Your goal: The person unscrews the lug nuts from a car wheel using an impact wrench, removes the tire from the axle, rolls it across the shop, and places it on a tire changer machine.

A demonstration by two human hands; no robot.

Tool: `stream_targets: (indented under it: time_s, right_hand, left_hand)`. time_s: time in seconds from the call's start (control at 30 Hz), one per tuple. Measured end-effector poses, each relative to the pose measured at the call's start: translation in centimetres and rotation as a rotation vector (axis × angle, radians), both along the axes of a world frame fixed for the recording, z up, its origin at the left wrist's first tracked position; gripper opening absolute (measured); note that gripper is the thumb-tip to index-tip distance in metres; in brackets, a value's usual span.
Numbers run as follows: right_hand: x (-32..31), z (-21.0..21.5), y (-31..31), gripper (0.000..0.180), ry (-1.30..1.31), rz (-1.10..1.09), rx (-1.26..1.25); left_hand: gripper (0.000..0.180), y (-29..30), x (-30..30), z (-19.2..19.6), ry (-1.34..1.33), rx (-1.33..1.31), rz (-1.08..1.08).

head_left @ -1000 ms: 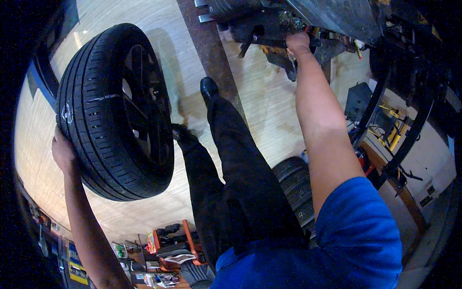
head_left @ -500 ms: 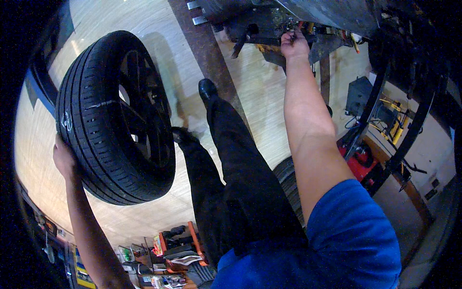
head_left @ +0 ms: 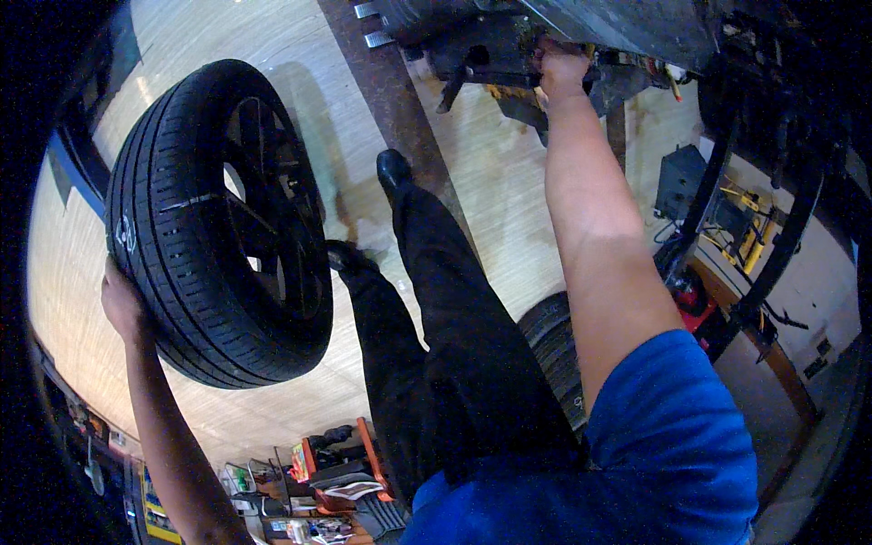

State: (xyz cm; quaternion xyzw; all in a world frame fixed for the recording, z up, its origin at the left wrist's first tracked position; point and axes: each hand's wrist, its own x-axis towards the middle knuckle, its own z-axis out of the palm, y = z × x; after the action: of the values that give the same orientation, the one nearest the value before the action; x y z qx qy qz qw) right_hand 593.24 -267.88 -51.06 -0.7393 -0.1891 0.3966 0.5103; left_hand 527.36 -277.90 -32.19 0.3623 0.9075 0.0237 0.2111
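Note:
On the left, a black car wheel (head_left: 173, 218) stands upright, its tyre tread toward me and its dark spoked rim turned right. My left hand (head_left: 123, 304) grips the tyre's outer left side, its fingertips partly hidden behind the rubber. At the top, my right hand (head_left: 561, 71) reaches far forward into a dark, cluttered ledge (head_left: 490, 68) below a grey panel (head_left: 627, 27). Its fingers look curled, but what they hold, if anything, is hidden.
Another tyre (head_left: 549, 345) lies beside my right leg. Dark upright bars (head_left: 781, 236) rise at the right, near yellow tools (head_left: 749, 241) and a grey box (head_left: 678, 177). A cluttered orange-framed shelf (head_left: 372, 463) is at the bottom. A dark beam (head_left: 400, 100) crosses the pale floor.
My right hand has shifted slightly right and deeper in among the parts on the ledge, and its forearm has swung a little right. The left hand and the wheel are nearly unmoved.

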Motion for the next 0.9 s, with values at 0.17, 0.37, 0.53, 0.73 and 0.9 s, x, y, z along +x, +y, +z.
stream_targets:
  time_s: [0.17, 0.37, 0.53, 0.73, 0.9]
  right_hand:
    - [4.8, -4.8, 1.9, 0.038, -1.740, 0.861, -0.581]
    - [-1.8, 1.1, 1.6, 0.034, -1.644, 0.814, -0.554]
    - [-2.6, 1.4, 1.6, 0.032, -1.651, 0.809, -0.641]
    - [-0.7, -0.1, 0.9, 0.028, -1.619, 0.651, -0.411]
    - [1.2, -0.6, -1.0, 0.024, 0.245, -0.073, 0.125]
  left_hand:
    - [0.060, -0.1, -1.1, -0.7, -0.070, 0.010, -0.025]
    - [0.061, -0.3, -0.6, -0.3, -0.072, 0.021, 0.009]
    - [0.061, -0.2, -0.4, -0.2, -0.076, 0.040, 0.019]
    - [0.061, 0.3, 0.0, 0.0, -0.035, 0.005, 0.031]
    - [0.061, 0.2, 0.2, 0.1, -0.049, 0.007, 0.036]
